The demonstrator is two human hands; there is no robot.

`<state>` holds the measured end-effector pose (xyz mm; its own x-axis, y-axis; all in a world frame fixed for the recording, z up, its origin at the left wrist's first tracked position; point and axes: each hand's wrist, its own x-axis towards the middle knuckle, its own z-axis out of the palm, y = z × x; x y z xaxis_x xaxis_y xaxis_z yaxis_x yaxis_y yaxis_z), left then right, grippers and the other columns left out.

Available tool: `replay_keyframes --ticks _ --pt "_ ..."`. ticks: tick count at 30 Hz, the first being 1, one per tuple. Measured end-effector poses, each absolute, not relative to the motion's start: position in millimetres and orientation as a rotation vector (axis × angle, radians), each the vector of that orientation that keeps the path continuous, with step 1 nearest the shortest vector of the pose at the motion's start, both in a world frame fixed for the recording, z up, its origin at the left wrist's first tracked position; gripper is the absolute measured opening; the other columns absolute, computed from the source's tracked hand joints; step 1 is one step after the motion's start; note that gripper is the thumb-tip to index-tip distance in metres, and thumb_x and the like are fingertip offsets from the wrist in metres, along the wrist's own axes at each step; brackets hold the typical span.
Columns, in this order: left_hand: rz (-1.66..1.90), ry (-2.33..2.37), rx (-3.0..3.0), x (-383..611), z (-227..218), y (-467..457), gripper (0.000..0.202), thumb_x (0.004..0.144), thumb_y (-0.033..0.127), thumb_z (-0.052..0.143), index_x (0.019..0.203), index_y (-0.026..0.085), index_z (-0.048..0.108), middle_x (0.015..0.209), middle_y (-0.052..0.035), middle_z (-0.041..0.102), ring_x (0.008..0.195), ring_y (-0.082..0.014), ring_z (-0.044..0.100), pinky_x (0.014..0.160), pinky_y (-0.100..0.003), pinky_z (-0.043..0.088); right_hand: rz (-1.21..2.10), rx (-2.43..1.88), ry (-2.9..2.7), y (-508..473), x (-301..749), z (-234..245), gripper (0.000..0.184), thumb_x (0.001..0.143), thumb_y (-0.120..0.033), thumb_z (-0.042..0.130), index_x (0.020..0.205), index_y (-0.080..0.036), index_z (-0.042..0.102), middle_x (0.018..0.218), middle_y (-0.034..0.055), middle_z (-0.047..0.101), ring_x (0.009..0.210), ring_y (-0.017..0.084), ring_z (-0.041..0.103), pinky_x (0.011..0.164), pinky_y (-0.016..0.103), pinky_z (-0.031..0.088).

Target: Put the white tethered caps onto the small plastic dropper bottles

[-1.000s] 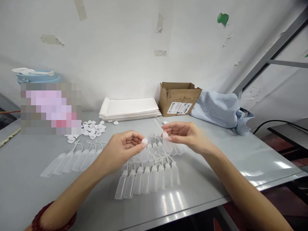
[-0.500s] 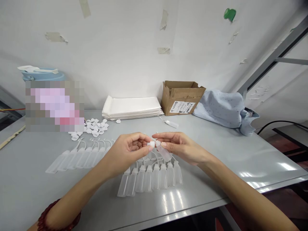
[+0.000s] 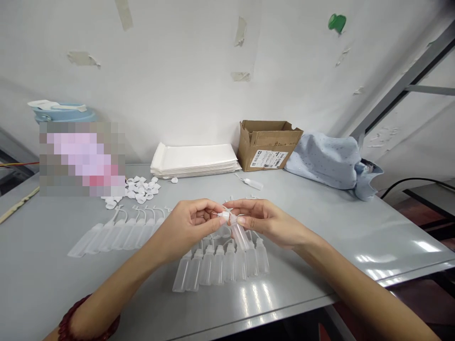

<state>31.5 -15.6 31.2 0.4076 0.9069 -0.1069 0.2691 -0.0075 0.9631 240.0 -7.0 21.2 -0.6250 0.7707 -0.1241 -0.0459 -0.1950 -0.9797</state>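
Observation:
My left hand is closed in a pinch on a small white cap, from which a thin needle tip seems to point left. My right hand grips a translucent squeeze bottle by its neck, with the bottle's body slanting down to the right. Cap and bottle neck are close together; whether they touch I cannot tell. Beneath both hands lies a row of similar bottles with thin strap-like tails at their necks. Another group of bottles lies left of my left forearm.
Loose white caps are heaped at the back left beside a blurred patch. White envelopes are stacked by the wall, next to an open cardboard box and a pale blue cloth bundle. One single bottle lies before the box.
The bottle in my right hand has tipped more upright, its base lower and further left. The cap in my left hand has turned slightly, and a thin needle shows at its left.

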Motion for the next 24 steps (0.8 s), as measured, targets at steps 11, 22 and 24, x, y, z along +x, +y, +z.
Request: replay_keyframes --ticks 11,22,24 --pt "0.690 1.089 1.547 33.8 30.6 -16.0 0.024 0.080 0.041 0.063 0.089 0.019 0.068 0.079 -0.0011 0.065 0.065 -0.0126 0.055 0.055 -0.022 0.044 1.801 -0.887 -1.551 -7.7 240.1 20.7 0.037 0.088 -0.026 0.058 0.123 -0.020 0.049 0.096 0.0044 0.065 0.079 0.014 0.062 0.069 0.029 0.048" --pt "0.712 1.035 1.488 45.0 24.5 -22.9 0.019 0.080 0.036 0.062 0.085 0.018 0.065 0.063 0.0029 0.057 0.059 -0.0123 0.056 0.056 -0.024 0.047 1.624 -1.083 -1.422 -19.1 225.6 18.2 0.032 0.091 -0.035 0.048 0.121 -0.025 0.038 0.086 -0.0019 0.053 0.045 0.004 0.040 0.040 0.019 0.031" --pt "0.692 1.060 1.476 46.4 25.2 -24.6 0.019 0.080 0.036 0.061 0.085 0.018 0.064 0.058 0.0046 0.054 0.054 -0.0117 0.055 0.053 -0.023 0.046 1.615 -1.101 -1.365 -20.2 222.7 18.9 0.029 0.091 -0.032 0.047 0.118 -0.025 0.038 0.087 -0.0027 0.052 0.042 0.003 0.037 0.037 0.018 0.027"
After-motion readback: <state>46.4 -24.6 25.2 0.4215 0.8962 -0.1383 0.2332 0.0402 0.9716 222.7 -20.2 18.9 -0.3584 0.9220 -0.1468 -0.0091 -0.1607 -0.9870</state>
